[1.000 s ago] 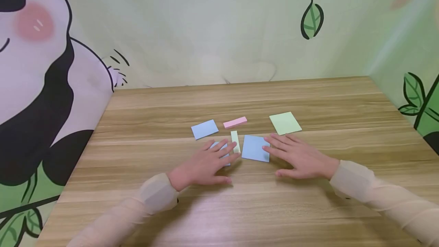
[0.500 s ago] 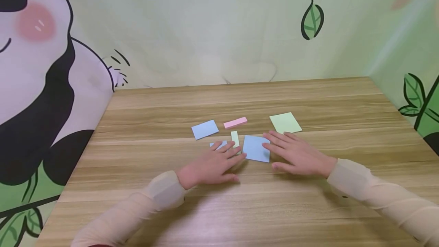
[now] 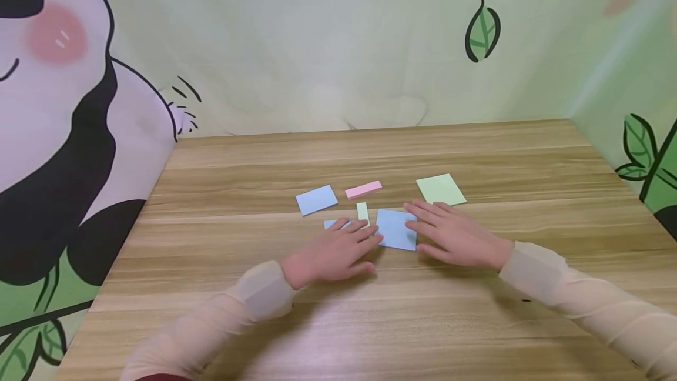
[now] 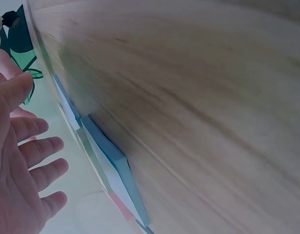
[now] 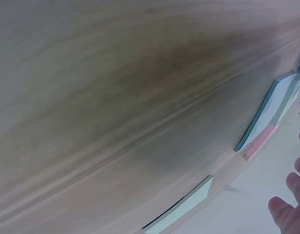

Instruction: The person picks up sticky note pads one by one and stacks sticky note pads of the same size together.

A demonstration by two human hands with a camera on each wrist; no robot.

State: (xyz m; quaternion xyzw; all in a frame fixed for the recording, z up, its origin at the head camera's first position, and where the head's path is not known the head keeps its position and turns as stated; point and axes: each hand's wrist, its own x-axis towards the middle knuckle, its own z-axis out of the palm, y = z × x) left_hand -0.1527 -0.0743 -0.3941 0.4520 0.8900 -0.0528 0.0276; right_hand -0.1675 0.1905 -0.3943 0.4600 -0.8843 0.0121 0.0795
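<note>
My left hand hovers palm down, fingers spread, over a small blue sticky note pad and the near end of a narrow green strip pad, hiding part of both. Opposite it, my right hand spreads over the right edge of a square blue sticky note pad. Neither hand holds anything. In the left wrist view the fingers stand apart from the pads. Only fingertips show in the right wrist view, also clear of them.
A blue rectangular pad and a pink strip pad lie farther back. Behind my right hand is a square green pad. The wooden table meets a printed wall cloth at its back edge.
My left hand has drifted rightward, covering more of the green strip. My right hand has shifted slightly left and away from me. The pads lie as before.
</note>
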